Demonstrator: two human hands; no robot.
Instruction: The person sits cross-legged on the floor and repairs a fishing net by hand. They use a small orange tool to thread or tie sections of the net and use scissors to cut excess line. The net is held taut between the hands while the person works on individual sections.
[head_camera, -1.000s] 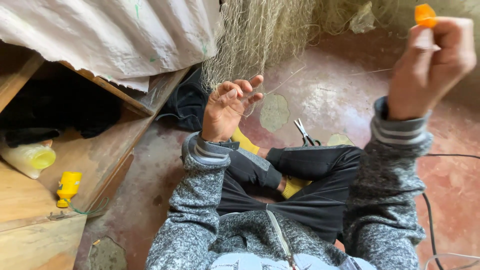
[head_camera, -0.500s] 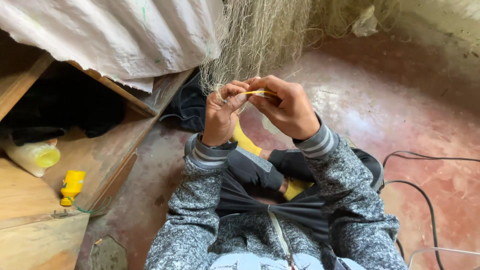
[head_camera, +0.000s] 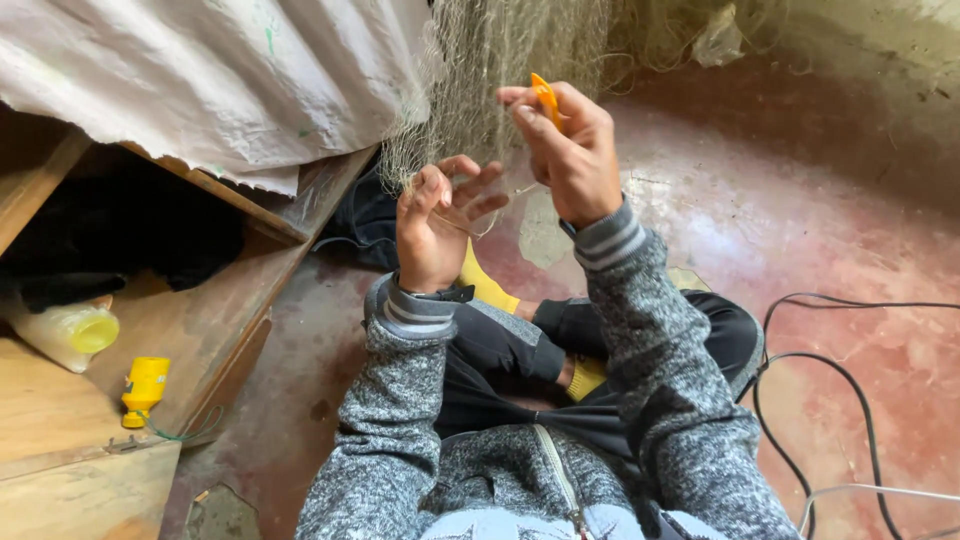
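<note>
I sit cross-legged on a reddish floor, in a grey knitted sweater. My left hand (head_camera: 437, 222) is raised, its fingers curled around strands of a pale fishing net (head_camera: 490, 60) that hangs in front of me. My right hand (head_camera: 568, 150) is just right of it and slightly higher, pinching a small orange netting needle (head_camera: 546, 98) between thumb and fingers. A thin line (head_camera: 480, 225) runs between the two hands.
A low wooden bench (head_camera: 190, 320) stands at my left, with a white woven sack (head_camera: 200, 80) draped over it, a yellow-capped plastic bottle (head_camera: 70, 335) and a small yellow spool (head_camera: 145, 388). Black cables (head_camera: 800, 420) lie on the floor at the right.
My right hand swung in from far right to meet the left at the net, then lifted slightly with the orange needle. My left hand stayed at the net.
</note>
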